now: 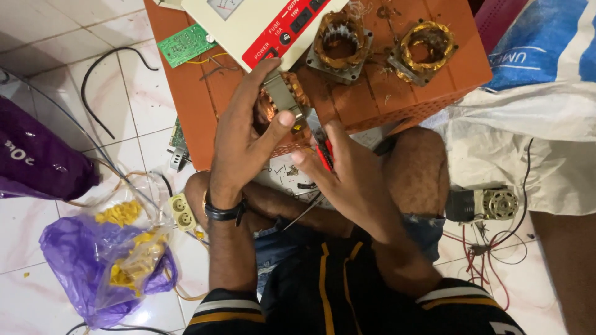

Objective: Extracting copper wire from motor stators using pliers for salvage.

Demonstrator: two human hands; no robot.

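My left hand (245, 133) grips a motor stator (282, 96) with copper windings at the near edge of the orange board (205, 93). The thumb presses on its metal core. My right hand (351, 170) holds a red-handled cutting tool (323, 152), its tip touching the stator's lower side. A black band sits on my left wrist. I sit cross-legged on the floor, knees under the board.
Two more stators (338, 43) (425, 49) lie on the board beside a cream box with a red panel (267, 28) and a green circuit board (185, 43). Purple bags (93, 260), a socket (180, 212), cables and a small motor (484, 205) lie on the tiled floor.
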